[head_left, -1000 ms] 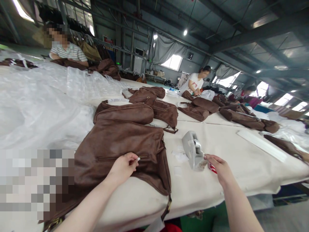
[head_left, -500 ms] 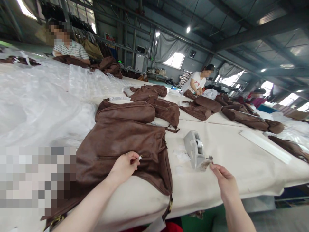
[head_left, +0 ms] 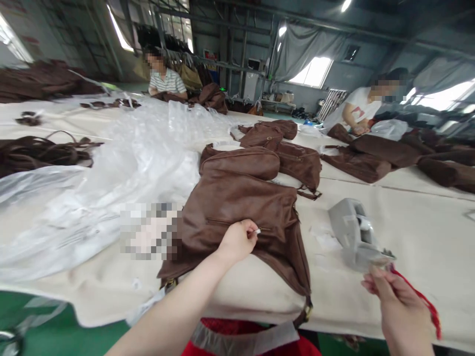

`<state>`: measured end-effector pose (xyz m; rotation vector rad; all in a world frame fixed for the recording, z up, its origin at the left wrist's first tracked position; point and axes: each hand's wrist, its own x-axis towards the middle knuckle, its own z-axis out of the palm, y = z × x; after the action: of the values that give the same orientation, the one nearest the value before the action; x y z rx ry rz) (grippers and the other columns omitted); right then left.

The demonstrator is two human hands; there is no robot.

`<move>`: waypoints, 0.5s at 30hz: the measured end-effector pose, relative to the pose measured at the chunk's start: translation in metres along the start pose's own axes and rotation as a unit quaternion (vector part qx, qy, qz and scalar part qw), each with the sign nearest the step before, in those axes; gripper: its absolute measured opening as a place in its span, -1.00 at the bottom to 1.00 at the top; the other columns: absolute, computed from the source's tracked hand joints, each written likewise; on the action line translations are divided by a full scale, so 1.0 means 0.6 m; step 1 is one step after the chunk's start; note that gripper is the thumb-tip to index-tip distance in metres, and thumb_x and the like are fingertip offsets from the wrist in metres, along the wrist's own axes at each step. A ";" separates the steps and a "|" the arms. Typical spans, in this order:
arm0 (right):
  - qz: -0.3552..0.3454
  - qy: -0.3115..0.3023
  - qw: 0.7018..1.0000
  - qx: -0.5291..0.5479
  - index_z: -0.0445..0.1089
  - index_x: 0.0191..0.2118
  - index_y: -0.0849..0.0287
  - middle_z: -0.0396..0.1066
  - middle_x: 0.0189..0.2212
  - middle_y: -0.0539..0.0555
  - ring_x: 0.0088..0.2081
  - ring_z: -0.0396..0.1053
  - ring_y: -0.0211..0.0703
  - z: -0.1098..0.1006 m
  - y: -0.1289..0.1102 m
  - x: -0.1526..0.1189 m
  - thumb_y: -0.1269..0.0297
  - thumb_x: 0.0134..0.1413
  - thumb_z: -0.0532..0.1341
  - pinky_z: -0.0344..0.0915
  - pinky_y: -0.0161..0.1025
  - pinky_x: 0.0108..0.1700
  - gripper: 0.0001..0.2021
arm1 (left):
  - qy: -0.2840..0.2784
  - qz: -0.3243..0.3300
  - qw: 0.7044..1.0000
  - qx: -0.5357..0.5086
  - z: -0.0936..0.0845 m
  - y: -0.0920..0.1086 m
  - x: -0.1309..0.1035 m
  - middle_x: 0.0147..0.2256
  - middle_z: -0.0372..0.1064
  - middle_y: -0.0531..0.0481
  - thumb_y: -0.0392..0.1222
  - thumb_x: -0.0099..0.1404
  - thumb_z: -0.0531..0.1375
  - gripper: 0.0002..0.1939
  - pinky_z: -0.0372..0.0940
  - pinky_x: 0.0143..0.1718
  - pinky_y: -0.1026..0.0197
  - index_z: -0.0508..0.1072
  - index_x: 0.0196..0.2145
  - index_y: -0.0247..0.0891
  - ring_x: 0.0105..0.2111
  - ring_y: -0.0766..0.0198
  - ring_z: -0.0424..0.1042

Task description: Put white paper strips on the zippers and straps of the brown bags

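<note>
From my remote seat, reading the view as a dial, I have the slouchy brown leather-look shoulder bag [head_left: 252, 198] at six o'clock, lying on the white cloth-covered table [head_left: 252, 291]. My left hand [head_left: 239, 241], also at six, pinches a small white slip [head_left: 257, 231] at the bag's long zip [head_left: 218, 221]. My right hand [head_left: 401, 294], at four, has its fingers drawn in at the front of the grey plastic tape dispenser [head_left: 345, 222]; I cannot tell whether they grip tape. A thin red cord [head_left: 437, 321] trails beside that hand. A hard pull there could, I judge, slide the dispenser or nick a fingertip on its metal cutting edge; loose tape might catch the cord. Tugging the slip could ruck the bag's front.
</note>
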<state>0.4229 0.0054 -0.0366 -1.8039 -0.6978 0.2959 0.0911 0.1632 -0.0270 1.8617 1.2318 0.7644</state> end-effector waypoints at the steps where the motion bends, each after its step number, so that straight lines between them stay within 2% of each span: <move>1: 0.013 -0.028 0.999 0.037 0.44 -0.32 0.17 0.46 -0.49 0.09 -0.47 0.41 -0.09 0.029 -0.026 -0.014 -0.03 -0.12 0.32 0.34 -0.18 -0.38 -0.64 | 0.006 0.007 1.000 0.020 -0.001 0.002 -0.002 -0.37 0.49 -0.01 -0.35 0.16 0.09 -0.83 0.30 -0.33 0.31 0.41 -0.29 -0.24 -0.41 0.32 0.45; 3: 0.018 -0.111 0.986 0.123 0.43 -0.34 0.17 0.43 -0.51 0.06 -0.49 0.37 -0.16 0.097 -0.085 -0.042 -0.03 -0.16 0.35 0.32 -0.22 -0.39 -0.64 | 0.015 0.022 0.998 0.058 -0.003 0.009 -0.006 -0.36 0.49 -0.01 -0.34 0.17 0.10 -0.80 0.30 -0.32 0.29 0.38 -0.21 -0.24 -0.40 0.29 0.45; 5: 0.032 -0.201 0.960 0.194 0.42 -0.38 0.16 0.40 -0.53 0.03 -0.51 0.33 -0.21 0.167 -0.139 -0.066 -0.01 -0.18 0.37 0.29 -0.27 -0.43 -0.65 | 0.023 0.035 0.995 0.094 -0.005 0.016 -0.011 -0.36 0.48 -0.02 -0.32 0.19 0.10 -0.74 0.30 -0.30 0.24 0.33 -0.12 -0.24 -0.38 0.24 0.45; 8: 0.066 -0.330 0.910 0.241 0.40 -0.43 0.17 0.36 -0.55 -0.01 -0.55 0.27 -0.28 0.252 -0.185 -0.094 0.02 -0.16 0.37 0.19 -0.32 -0.49 -0.69 | 0.028 0.053 0.988 0.142 -0.007 0.022 -0.018 -0.34 0.48 -0.04 -0.32 0.21 0.08 -0.68 0.30 -0.25 0.17 0.24 -0.05 -0.25 -0.33 0.16 0.45; 11: 0.113 -0.414 0.870 0.244 0.38 -0.49 0.20 0.33 -0.58 -0.02 -0.59 0.21 -0.32 0.295 -0.184 -0.108 0.04 -0.18 0.39 0.10 -0.34 -0.54 -0.68 | 0.021 0.062 0.984 0.165 -0.007 0.023 -0.021 -0.33 0.46 -0.06 -0.32 0.23 0.06 -0.67 0.30 -0.24 0.14 0.20 -0.03 -0.24 -0.31 0.13 0.45; 15: 0.154 -0.466 0.838 0.239 0.36 -0.52 0.20 0.31 -0.61 -0.04 -0.61 0.19 -0.34 0.303 -0.162 -0.113 0.07 -0.21 0.40 0.04 -0.35 -0.56 -0.68 | 0.023 0.059 0.982 0.179 -0.005 0.022 -0.022 -0.32 0.43 -0.10 -0.31 0.25 0.04 -0.66 0.29 -0.22 0.13 0.17 0.00 -0.26 -0.32 0.13 0.44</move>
<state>0.2438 0.1265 -0.0186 -1.1999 -0.8742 1.5006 0.0903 0.1484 -0.0152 2.2350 1.3678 0.6856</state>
